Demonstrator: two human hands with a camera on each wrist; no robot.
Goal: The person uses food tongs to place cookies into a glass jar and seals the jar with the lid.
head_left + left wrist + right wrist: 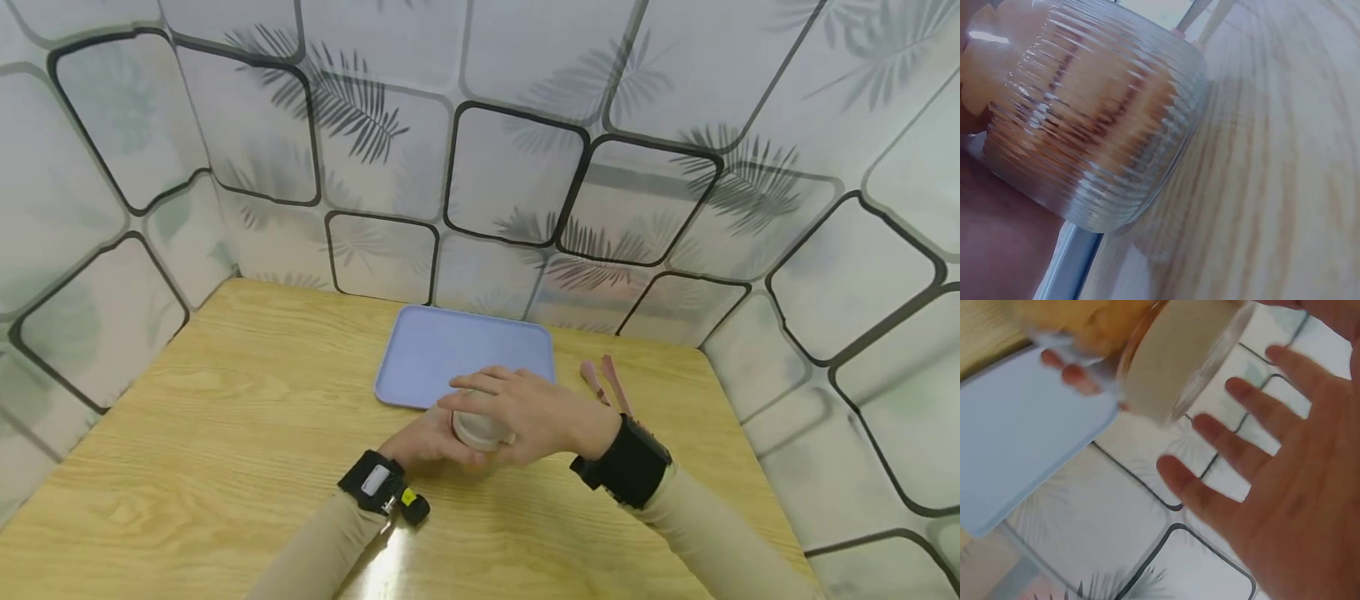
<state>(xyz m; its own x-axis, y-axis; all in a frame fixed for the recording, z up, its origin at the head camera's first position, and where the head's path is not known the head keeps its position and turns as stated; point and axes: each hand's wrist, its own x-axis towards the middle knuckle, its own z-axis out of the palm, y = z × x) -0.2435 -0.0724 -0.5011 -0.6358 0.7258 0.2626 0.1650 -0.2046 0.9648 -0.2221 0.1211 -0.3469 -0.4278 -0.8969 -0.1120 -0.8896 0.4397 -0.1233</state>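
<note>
My left hand (pixel 427 442) grips a clear ribbed jar (pixel 1104 112) just in front of the tray. Orange-brown shapes show through its wall; I cannot tell contents from fingers behind it. A cream lid (pixel 1175 356) tops the jar, which looks tilted in both wrist views. Over the lid hovers my right hand (pixel 540 408), its fingers spread and fairly straight. In the right wrist view, gaps separate those fingertips (pixel 1175 472) from the lid; whether the thumb touches it is hidden.
A light blue tray (pixel 457 342) lies at the back of the wooden table (pixel 247 417). To its right are pink tongs (pixel 613 379), partly hidden by my right wrist. Patterned curtains (pixel 517 175) close off the back and sides.
</note>
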